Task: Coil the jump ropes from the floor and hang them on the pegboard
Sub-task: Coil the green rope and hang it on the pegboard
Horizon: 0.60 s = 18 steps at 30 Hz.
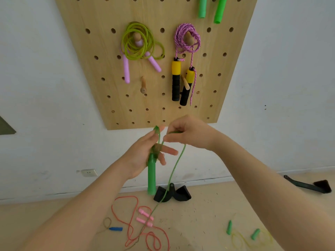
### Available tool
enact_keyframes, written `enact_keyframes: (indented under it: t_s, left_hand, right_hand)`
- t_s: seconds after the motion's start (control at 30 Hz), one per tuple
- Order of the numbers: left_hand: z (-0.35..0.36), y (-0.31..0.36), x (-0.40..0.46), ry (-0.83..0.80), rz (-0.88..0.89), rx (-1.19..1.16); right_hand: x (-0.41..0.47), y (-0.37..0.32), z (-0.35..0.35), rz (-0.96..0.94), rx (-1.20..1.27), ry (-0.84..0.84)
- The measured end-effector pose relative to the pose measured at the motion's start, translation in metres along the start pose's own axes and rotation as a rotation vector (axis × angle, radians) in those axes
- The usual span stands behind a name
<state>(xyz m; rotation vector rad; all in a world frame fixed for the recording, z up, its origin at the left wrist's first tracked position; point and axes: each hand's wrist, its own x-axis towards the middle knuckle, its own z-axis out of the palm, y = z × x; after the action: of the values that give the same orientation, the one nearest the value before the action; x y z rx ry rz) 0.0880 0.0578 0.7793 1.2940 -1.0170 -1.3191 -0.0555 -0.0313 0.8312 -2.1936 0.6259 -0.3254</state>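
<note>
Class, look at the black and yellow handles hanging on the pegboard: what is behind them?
Behind the black and yellow handles is the pegboard, and a wooden peg pokes out between them. Whatever board holes lie directly behind the handles are covered.

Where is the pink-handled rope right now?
The pink-handled rope lies on the floor at the bottom centre of the head view, below the hands, right of a blue handle.

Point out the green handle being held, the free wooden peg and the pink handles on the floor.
green handle [151, 175], head view: mid shaft.
free wooden peg [143, 87], head view: its shaft.
pink handles [145, 217], head view: the upper one.
</note>
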Motion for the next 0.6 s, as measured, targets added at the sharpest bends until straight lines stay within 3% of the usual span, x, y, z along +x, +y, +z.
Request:
enact_keyframes:
  t_s: [0.17,0.3,0.4,0.6]
  left_hand:
    - [0.018,0.012,-0.011,-0.275,-0.036,-0.129]
    - [0.027,0.022,-0.011,-0.376,0.089,-0.407]
    - [0.031,0.027,-0.004,-0.216,0.256,-0.54]
    - [0.024,0.034,0.027,0.248,0.358,-0.674]
  right_hand:
    - [-0.004,0.026,-0.017,0.035,0.268,0.303]
    - [-0.009,0.048,-0.003,0.083,0.447,0.247]
    - [-0.013,0.057,0.007,0.139,0.471,0.124]
    - [-0.04,0.083,-0.002,0.266,0.131,-0.371]
